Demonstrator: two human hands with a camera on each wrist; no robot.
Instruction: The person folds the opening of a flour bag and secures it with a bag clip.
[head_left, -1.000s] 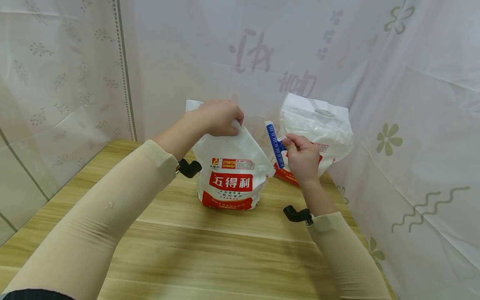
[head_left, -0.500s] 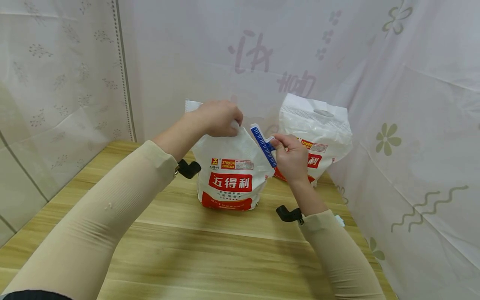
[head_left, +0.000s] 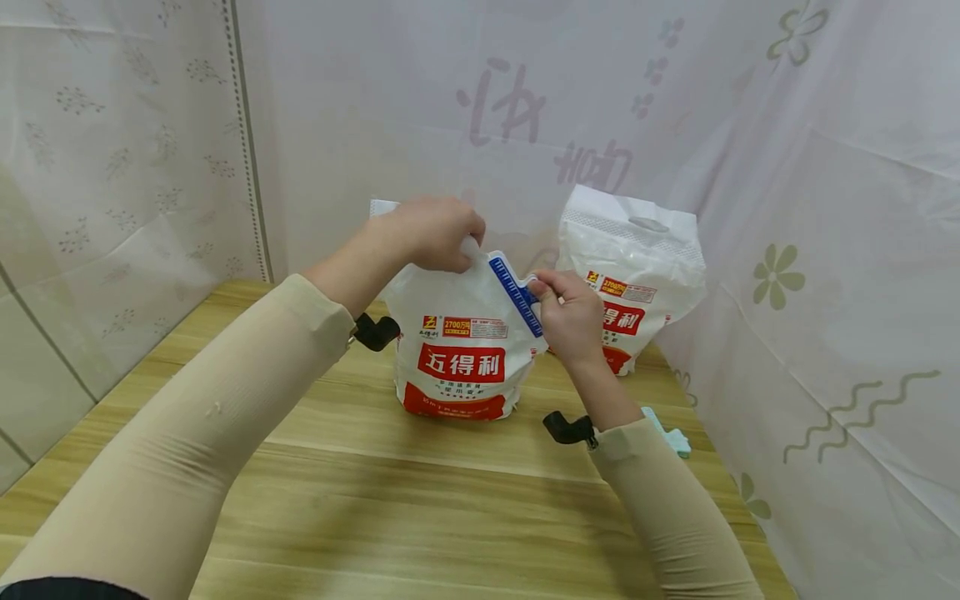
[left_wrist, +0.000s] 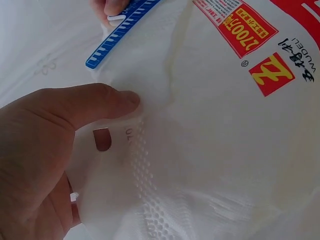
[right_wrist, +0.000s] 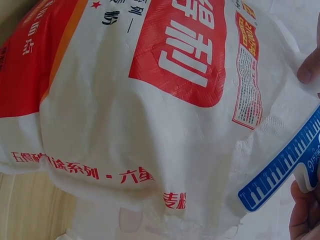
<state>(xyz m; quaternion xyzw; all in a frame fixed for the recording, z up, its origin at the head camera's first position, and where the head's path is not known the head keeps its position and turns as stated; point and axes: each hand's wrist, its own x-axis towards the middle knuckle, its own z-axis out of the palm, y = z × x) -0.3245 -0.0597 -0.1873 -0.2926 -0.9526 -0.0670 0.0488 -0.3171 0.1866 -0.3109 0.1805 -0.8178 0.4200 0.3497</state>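
My right hand (head_left: 572, 318) is swinging left, bringing the blue clip (head_left: 514, 293) from near the rear bag (head_left: 630, 242) to the front bag's (head_left: 442, 304) slanting right edge. I'm pinching the clip between thumb and fingers; whether it's biting that edge, I can't tell. My left hand (head_left: 435, 233) is gripping the front bag's top, and the bag is standing on the wooden table (head_left: 337, 492).

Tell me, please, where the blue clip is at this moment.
In the head view, the blue clip is at the slanting upper right edge of the front bag, between the left hand and the right hand, which pinches it.
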